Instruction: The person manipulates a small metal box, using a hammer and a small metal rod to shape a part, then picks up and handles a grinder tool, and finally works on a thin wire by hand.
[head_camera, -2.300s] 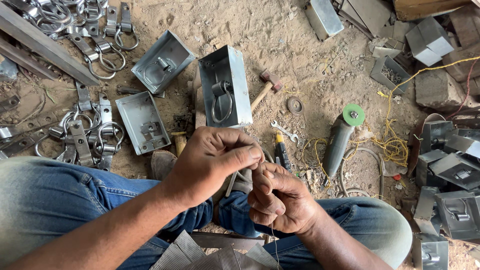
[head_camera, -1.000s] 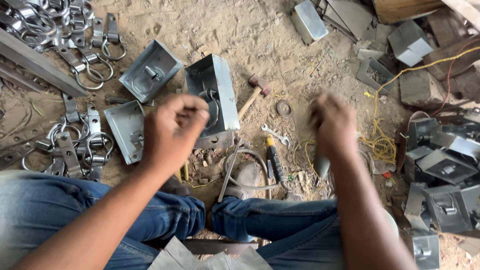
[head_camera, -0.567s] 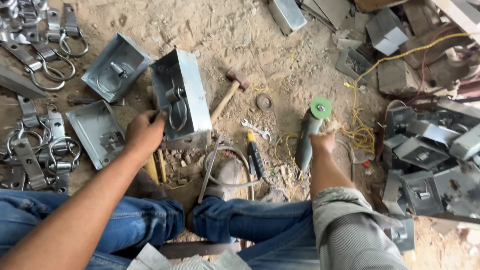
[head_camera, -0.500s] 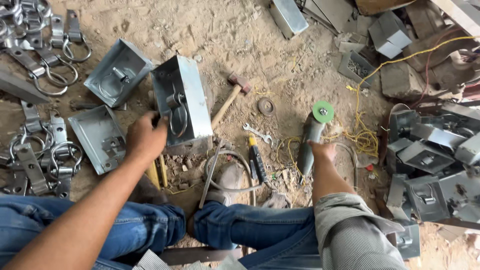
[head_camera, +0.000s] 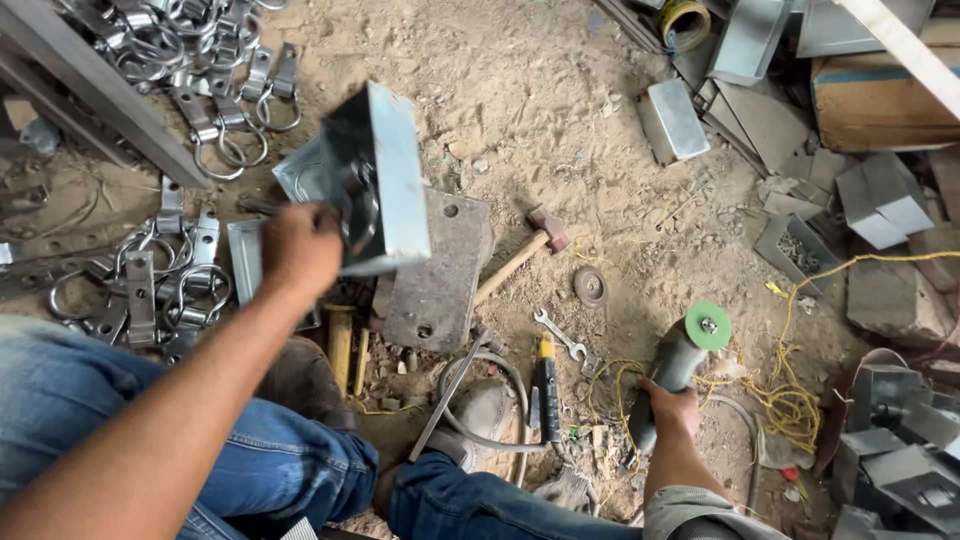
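Gripping the near edge of an open-faced metal box (head_camera: 375, 180), the left hand (head_camera: 298, 250) has its fingers curled shut around the box's lower left rim, so the box hangs tilted above the ground with its dark hollow turned toward the hand. From that grip the box runs off toward one o'clock, its long axis slanting up and to the right, and its bright, flat galvanised side faces the camera; something ring-shaped shows dimly inside, too blurred to name. Directly under it, at about five o'clock from the hand, lies a thick rusty steel plate (head_camera: 435, 270) with two small holes, flat on the sandy ground (head_camera: 520, 100). The right hand (head_camera: 668, 405) sits well apart, at about four o'clock from the box, closed tight around the grey body of an angle grinder (head_camera: 680, 365) whose green disc (head_camera: 708, 326) points toward one o'clock; a yellow cord (head_camera: 790, 400) tangles just beyond it. The left hand is thus the one at the box, the right far nearer the grinder. Between the two hands lie a wooden-handled hammer (head_camera: 520, 260), a small spanner (head_camera: 560, 338) and a round washer (head_camera: 590, 285). At nine to eleven o'clock from the left hand a heap of ringed metal hasps (head_camera: 170, 280) spreads out.
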